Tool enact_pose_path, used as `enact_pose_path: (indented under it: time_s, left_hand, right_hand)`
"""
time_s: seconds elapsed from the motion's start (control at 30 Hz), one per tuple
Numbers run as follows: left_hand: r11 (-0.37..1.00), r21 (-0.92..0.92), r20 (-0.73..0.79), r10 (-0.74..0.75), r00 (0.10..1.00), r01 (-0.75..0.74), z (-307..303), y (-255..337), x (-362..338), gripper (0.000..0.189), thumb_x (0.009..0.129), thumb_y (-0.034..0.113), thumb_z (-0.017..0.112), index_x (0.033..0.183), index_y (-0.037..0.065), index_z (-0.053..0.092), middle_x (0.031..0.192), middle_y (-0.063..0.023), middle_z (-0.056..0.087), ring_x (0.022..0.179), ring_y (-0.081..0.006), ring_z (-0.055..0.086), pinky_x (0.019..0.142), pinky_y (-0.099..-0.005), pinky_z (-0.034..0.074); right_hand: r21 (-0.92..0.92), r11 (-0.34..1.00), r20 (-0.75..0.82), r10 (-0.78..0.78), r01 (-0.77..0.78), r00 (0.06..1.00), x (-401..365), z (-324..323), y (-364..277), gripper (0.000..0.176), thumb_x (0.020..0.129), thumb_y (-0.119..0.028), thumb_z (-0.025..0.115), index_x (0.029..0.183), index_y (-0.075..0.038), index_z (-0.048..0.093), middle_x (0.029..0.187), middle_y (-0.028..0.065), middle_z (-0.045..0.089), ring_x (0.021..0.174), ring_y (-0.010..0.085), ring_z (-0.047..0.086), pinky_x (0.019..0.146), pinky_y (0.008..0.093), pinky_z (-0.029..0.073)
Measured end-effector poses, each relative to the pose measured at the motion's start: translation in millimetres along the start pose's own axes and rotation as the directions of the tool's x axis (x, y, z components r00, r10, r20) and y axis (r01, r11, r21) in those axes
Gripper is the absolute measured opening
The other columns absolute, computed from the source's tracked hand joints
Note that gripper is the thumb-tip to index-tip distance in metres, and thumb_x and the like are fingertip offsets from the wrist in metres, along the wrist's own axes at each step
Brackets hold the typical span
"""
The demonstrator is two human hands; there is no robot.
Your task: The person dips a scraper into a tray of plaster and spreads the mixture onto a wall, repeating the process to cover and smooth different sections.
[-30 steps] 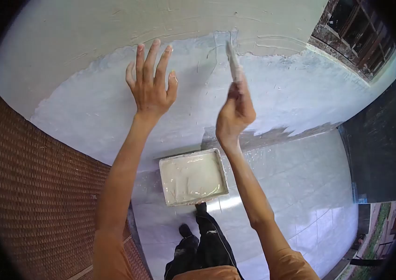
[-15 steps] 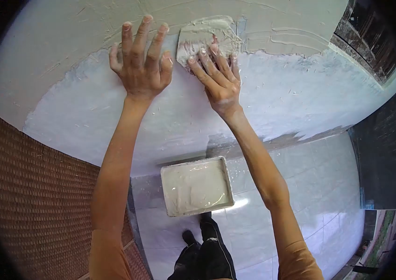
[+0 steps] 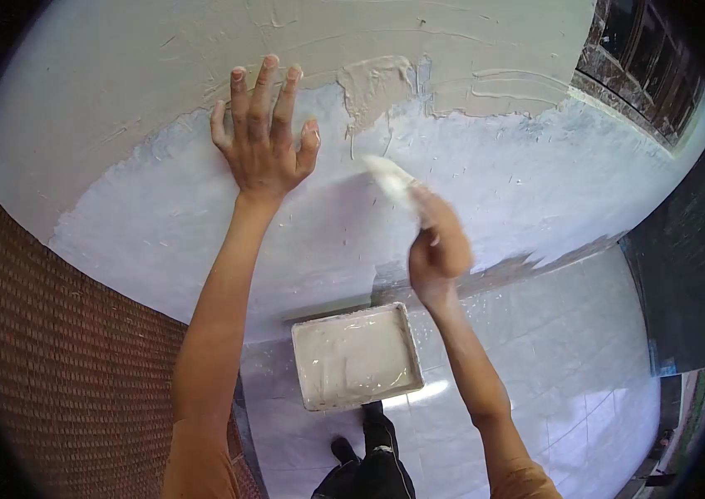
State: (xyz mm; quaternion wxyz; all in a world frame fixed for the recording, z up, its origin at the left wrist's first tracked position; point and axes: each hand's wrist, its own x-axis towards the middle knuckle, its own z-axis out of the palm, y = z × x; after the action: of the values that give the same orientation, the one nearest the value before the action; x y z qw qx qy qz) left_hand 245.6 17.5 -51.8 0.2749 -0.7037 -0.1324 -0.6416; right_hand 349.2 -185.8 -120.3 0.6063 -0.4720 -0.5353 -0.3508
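My left hand (image 3: 263,150) lies against the wall with fingers spread, its fingertips on the edge of the cream plaster coat. Off the wall to its right, my right hand (image 3: 440,245) is closed on a plaster-coated scraper (image 3: 390,179), seen nearly edge-on and smeared by motion. Fresh wet plaster (image 3: 373,87) sits in a thick patch on the wall above the scraper. Lower down, a rectangular tray (image 3: 300,378) holds smooth, wet cream plaster; neither hand touches it.
A woven brown panel (image 3: 61,341) borders the left side. At the upper right is a dark wooden window frame (image 3: 648,66). Pale floor tiles (image 3: 527,374) lie below the wall, with a dark panel (image 3: 685,291) at the right. My legs (image 3: 373,461) are under the tray.
My right hand has pulled the scraper off the wall and brought it down toward the tray, turning it edge-on. A thick plaster patch shows where it was. My left hand stays on the wall.
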Motion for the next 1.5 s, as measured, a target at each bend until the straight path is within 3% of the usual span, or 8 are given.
enact_pose_path:
  time_s: [0.13,0.43,0.63,0.77,0.97,1.13,1.37,1.5]
  left_hand:
    - [0.998,0.044,0.010,-0.036,0.999,0.036,-3,2,-1,0.058,0.089,0.038,0.045,0.142,0.016,0.038,0.150,-0.0057,0.034,0.142,-0.0289,0.023,0.106,-0.0505,0.017]
    - [0.998,0.005,0.001,-0.065,0.998,0.065,-2,3,0,0.058,0.089,0.039,0.045,0.142,0.017,0.038,0.150,-0.0039,0.034,0.142,-0.0275,0.023,0.106,-0.0502,0.016]
    - [0.998,0.013,-0.005,-0.067,0.998,0.067,-2,3,0,0.058,0.089,0.039,0.044,0.142,0.017,0.039,0.150,-0.0041,0.035,0.141,-0.0279,0.025,0.106,-0.0496,0.016]
    - [0.997,0.030,-0.009,-0.067,0.998,0.067,-2,3,0,0.058,0.089,0.040,0.044,0.142,0.017,0.038,0.149,-0.0040,0.036,0.141,-0.0282,0.025,0.106,-0.0488,0.016]
    - [0.997,0.025,-0.022,-0.074,0.997,0.075,-2,5,-1,0.060,0.089,0.043,0.043,0.143,0.017,0.037,0.149,-0.0031,0.036,0.141,-0.0270,0.025,0.106,-0.0478,0.016]
    - [0.998,0.040,-0.003,-0.058,0.998,0.058,-3,3,1,0.063,0.087,0.045,0.044,0.144,0.019,0.036,0.150,-0.0015,0.034,0.142,-0.0251,0.022,0.106,-0.0483,0.015]
    - [0.997,0.057,0.002,-0.043,0.999,0.043,-3,4,2,0.065,0.085,0.045,0.045,0.144,0.020,0.036,0.150,-0.0014,0.034,0.142,-0.0241,0.022,0.106,-0.0489,0.015]
    - [0.998,0.059,0.016,-0.037,0.999,0.036,-5,2,2,0.065,0.084,0.045,0.046,0.143,0.020,0.036,0.150,-0.0011,0.034,0.142,-0.0233,0.023,0.105,-0.0485,0.016]
  right_hand:
    - [0.275,0.889,-0.127,0.411,-0.366,0.903,82,5,-27,0.040,0.090,0.005,0.055,0.130,0.001,0.054,0.107,0.0167,0.067,0.096,0.0153,0.062,0.086,0.0280,0.048]
    - [0.356,0.872,-0.308,0.448,-0.335,0.839,121,-24,2,0.034,0.092,-0.003,0.059,0.125,0.003,0.057,0.112,0.0144,0.066,0.096,0.0164,0.063,0.084,0.0285,0.051]
    - [0.278,0.882,-0.064,0.412,-0.380,0.909,105,27,7,0.035,0.091,-0.006,0.062,0.125,0.003,0.057,0.114,0.0124,0.065,0.100,0.0128,0.061,0.086,0.0249,0.049]
    - [0.380,0.861,-0.308,0.462,-0.338,0.832,125,-14,18,0.034,0.092,-0.006,0.060,0.125,0.002,0.057,0.109,0.0152,0.066,0.097,0.0171,0.062,0.079,0.0288,0.054]
    - [0.398,0.868,-0.065,0.350,-0.298,0.934,111,32,2,0.034,0.086,-0.004,0.066,0.120,0.002,0.062,0.102,0.0145,0.070,0.089,0.0128,0.064,0.081,0.0269,0.050]
    - [0.321,0.907,-0.292,0.370,-0.274,0.882,122,4,24,0.031,0.090,-0.009,0.062,0.119,0.002,0.062,0.093,0.0081,0.070,0.072,0.0072,0.059,0.057,0.0216,0.047]
    - [0.371,0.869,-0.044,0.369,-0.328,0.928,115,35,-6,0.033,0.090,-0.007,0.064,0.122,-0.002,0.061,0.107,0.0118,0.067,0.093,0.0118,0.062,0.081,0.0258,0.051]
    - [0.410,0.860,-0.306,0.443,-0.304,0.843,125,7,25,0.028,0.090,-0.005,0.058,0.117,0.004,0.062,0.103,0.0117,0.069,0.088,0.0133,0.063,0.075,0.0264,0.052]
